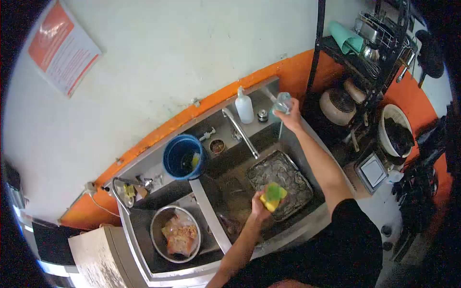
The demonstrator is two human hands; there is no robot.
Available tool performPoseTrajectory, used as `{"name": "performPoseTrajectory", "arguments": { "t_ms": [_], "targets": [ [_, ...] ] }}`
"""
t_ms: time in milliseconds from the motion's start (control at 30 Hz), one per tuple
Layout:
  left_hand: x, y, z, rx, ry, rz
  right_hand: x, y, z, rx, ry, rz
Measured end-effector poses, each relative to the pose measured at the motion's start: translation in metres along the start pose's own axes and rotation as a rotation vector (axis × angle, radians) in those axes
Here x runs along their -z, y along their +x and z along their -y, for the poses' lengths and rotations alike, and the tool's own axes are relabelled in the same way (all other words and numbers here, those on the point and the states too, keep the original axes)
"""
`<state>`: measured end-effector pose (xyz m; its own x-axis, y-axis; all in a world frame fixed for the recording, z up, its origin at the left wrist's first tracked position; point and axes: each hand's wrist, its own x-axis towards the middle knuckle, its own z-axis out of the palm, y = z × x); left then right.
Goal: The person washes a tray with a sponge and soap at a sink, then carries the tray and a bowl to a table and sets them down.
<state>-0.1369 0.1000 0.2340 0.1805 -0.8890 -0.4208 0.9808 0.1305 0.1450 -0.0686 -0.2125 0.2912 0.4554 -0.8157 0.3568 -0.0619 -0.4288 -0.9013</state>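
Observation:
My left hand grips a green and yellow sponge above the right sink basin. Below the sponge sits a rectangular pan, its inside covered with grey, wet-looking residue. My right hand is stretched to the back right corner of the sink, fingers wrapped round a clear container; its exact kind I cannot tell. Close to that hand, a white pump bottle and a small metal-topped jar stand on the ledge. The faucet reaches over the basin between my arms.
A blue bucket stands on the ledge at the divider. The left basin holds a metal bowl with packaged food in it. A second tap rises at far left. To the right are a dark shelf, pots and a scale.

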Motion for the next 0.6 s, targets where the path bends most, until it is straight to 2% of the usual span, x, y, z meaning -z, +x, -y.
{"name": "performPoseTrajectory", "arguments": {
  "t_ms": [133, 233, 267, 367, 467, 567, 600],
  "targets": [
    [0.015, 0.008, 0.000, -0.015, 0.028, 0.016, -0.054, 0.049, -0.095, 0.008, -0.042, -0.100],
    [0.029, 0.005, 0.006, -0.021, -0.035, -0.054, -0.044, 0.035, -0.077, 0.010, 0.008, -0.104],
    [0.035, 0.004, 0.006, -0.040, -0.031, -0.072, -0.031, 0.021, -0.048, -0.103, -0.099, -0.018],
    [0.048, 0.004, 0.005, -0.061, -0.039, -0.107, -0.030, 0.023, -0.074, -0.113, -0.135, 0.108],
    [0.059, 0.005, 0.007, -0.008, -0.072, -0.050, -0.034, 0.020, -0.075, -0.202, -0.068, 0.007],
    [0.059, 0.006, 0.006, -0.028, -0.075, -0.105, -0.037, -0.020, -0.132, -0.119, 0.070, -0.059],
    [0.060, 0.005, 0.004, -0.024, -0.054, -0.082, -0.031, -0.048, -0.144, -0.167, 0.014, 0.008]
  ]
}}
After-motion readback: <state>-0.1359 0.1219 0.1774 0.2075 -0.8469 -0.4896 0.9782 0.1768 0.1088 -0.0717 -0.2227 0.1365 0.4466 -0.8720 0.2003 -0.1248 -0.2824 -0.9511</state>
